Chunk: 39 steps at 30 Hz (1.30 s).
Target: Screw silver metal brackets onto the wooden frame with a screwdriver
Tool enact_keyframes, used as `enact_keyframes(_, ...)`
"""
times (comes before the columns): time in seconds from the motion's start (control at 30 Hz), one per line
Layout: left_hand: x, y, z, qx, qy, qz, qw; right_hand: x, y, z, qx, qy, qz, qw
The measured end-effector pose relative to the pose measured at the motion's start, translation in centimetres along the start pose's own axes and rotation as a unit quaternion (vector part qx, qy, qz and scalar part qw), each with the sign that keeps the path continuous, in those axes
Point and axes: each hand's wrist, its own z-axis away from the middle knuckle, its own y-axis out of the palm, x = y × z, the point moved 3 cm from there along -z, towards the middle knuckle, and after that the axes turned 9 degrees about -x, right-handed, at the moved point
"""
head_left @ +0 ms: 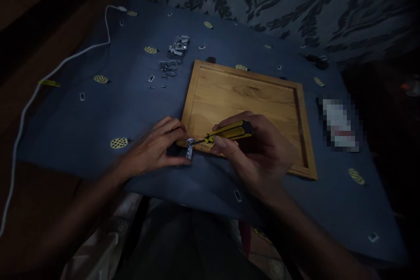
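A framed wooden cabinet door (243,100) lies flat on the table. At its near left corner sits a metal hinge (189,151), its arm pointing toward me past the door's edge. My left hand (160,144) steadies the hinge, fingers at the door's corner and thumb by the arm's end. In my right hand (259,153) is a yellow and black screwdriver (229,132), held nearly level. The screwdriver's tip meets the hinge; the screw under it is too small to make out.
Several metal hinges (179,46) lie beyond the door's left side, with wire-like metal handles (169,68) and loose screws (163,86) nearby. A white cable (65,60) runs down the left. A blurred-out object (341,124) lies right of the door. A patterned wall backs the table.
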Motion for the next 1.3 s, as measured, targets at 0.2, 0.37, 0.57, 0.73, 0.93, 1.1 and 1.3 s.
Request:
enact_keyframes(0.2, -0.2, -0.1, -0.1, 0.004, 0.002, -0.003, 1.0, 0.5, 0.2, -0.7, 0.039, 0.019, -0.016, 0.999)
enact_keyframes(0.37, 0.0, 0.0, 0.0, 0.005, -0.002, -0.001, 1.0, 1.1, -0.2, -1.3, 0.095, 0.061, -0.022, 0.993)
enact_keyframes(0.57, 0.0, 0.1, 0.0, -0.004, 0.003, 0.01, 1.0, 1.1, -0.2, -1.4, 0.105, -0.006, 0.005, 0.994)
enact_keyframes(0.73, -0.1, 0.1, 0.0, -0.003, -0.005, 0.009, 1.0, 0.9, 0.3, -1.3, 0.073, -0.001, 0.009, 0.997)
enact_keyframes(0.93, 0.1, 0.1, 0.0, 0.0, -0.009, 0.011, 1.0, 1.3, 0.2, -1.3, 0.119, 0.034, -0.016, 0.992)
enact_keyframes(1.1, 0.1, 0.2, 0.0, 0.0, -0.007, 0.004, 1.0, 1.1, 0.3, -1.4, 0.105, 0.008, -0.002, 0.994)
enact_keyframes(1.3, 0.1, 0.2, 0.1, -0.011, 0.006, 0.007, 1.0, 0.7, 0.9, -1.2, 0.061, 0.016, -0.023, 0.998)
